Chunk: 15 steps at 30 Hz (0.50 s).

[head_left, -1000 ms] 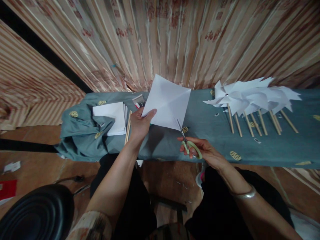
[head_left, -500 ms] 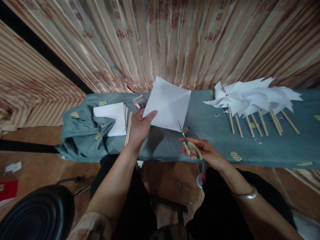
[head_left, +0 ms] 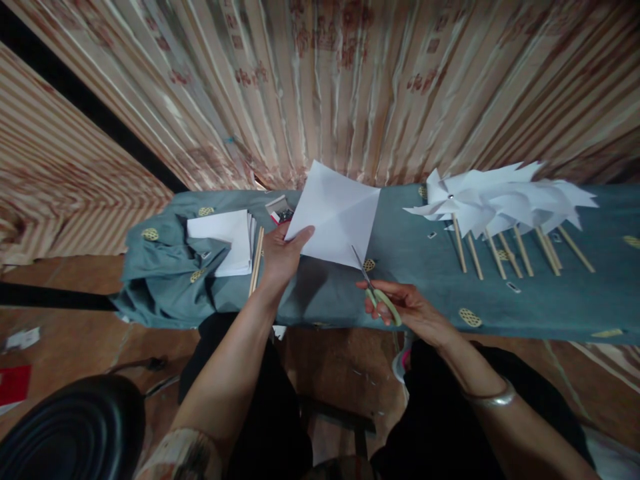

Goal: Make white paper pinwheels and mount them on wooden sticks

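Note:
My left hand [head_left: 284, 252] pinches the left corner of a creased white paper sheet [head_left: 336, 215], thumb on top, holding it raised over the cloth. In my right hand [head_left: 400, 305] is a pair of scissors [head_left: 384, 307] with light green handles. Their blades point up and left and lie at the sheet's lower right edge, close together. Just behind my left hand stands a small open box [head_left: 280, 208] with dark little pieces inside. Wooden sticks [head_left: 257, 260] lie to the left of that hand.
A stack of white paper [head_left: 235, 243] lies on the left of the teal-covered table [head_left: 340, 300]. Several white paper pinwheels [head_left: 505, 200] on wooden sticks rest at the right. A pleated curtain [head_left: 345, 93] hangs behind; a black round stool [head_left: 75, 427] stands lower left.
The scissor blades have drawn closer together at the paper's edge. My left hand keeps its hold on the sheet. The whole view has shifted slightly.

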{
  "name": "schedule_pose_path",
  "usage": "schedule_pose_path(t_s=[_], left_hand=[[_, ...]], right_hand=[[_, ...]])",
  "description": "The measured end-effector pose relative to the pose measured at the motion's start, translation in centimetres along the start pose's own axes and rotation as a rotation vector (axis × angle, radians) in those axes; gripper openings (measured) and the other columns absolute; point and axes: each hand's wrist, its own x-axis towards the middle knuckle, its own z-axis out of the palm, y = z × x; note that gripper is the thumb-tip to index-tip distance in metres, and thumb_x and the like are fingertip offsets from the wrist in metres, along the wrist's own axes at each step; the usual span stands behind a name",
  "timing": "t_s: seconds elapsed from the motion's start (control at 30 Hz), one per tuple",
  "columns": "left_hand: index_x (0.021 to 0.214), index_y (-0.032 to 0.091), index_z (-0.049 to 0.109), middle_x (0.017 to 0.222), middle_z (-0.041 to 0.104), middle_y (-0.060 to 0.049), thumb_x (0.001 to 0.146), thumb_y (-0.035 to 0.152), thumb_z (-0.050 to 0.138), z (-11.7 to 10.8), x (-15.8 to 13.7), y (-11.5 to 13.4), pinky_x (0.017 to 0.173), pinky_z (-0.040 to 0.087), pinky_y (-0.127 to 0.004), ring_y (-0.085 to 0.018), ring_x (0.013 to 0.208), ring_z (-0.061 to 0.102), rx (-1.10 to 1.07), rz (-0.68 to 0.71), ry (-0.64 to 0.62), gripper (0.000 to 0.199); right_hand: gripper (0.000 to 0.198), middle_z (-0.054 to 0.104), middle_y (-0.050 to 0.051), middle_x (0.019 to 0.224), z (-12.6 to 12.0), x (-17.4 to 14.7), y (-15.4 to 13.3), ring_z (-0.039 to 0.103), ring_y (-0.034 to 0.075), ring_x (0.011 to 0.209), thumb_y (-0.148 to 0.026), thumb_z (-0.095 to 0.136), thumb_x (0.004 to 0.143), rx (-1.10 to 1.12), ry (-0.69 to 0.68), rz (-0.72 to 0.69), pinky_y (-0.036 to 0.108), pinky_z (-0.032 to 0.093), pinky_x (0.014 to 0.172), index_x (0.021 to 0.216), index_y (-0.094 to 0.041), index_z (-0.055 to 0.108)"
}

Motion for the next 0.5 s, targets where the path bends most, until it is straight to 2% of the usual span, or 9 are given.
schedule_pose_path(t_s=[0.27, 0.5], left_hand=[[0.086, 0.015, 0.076, 0.080, 0.075, -0.005, 0.063, 0.029, 0.080, -0.08, 0.07, -0.02, 0.068, 0.058, -0.032, -0.020, 0.073, 0.069, 0.022, 0.017, -0.006, 0.027], [0.089, 0.014, 0.075, 0.083, 0.076, -0.007, 0.063, 0.033, 0.080, -0.25, 0.30, -0.45, 0.069, 0.059, -0.034, -0.023, 0.076, 0.070, 0.047, 0.039, -0.015, 0.032]], right_hand=[[0.049, 0.063, 0.000, 0.070, -0.07, 0.10, 0.40, 0.049, 0.007, 0.054, -0.041, 0.082, 0.070, -0.043, 0.036, 0.035, 0.022, 0.045, 0.051, 0.113, -0.019, 0.073], [0.056, 0.062, 0.000, 0.069, 0.07, 0.09, 0.25, 0.050, 0.008, 0.055, -0.047, 0.083, 0.066, -0.066, 0.075, 0.073, 0.023, 0.046, 0.051, 0.112, -0.016, 0.073]])
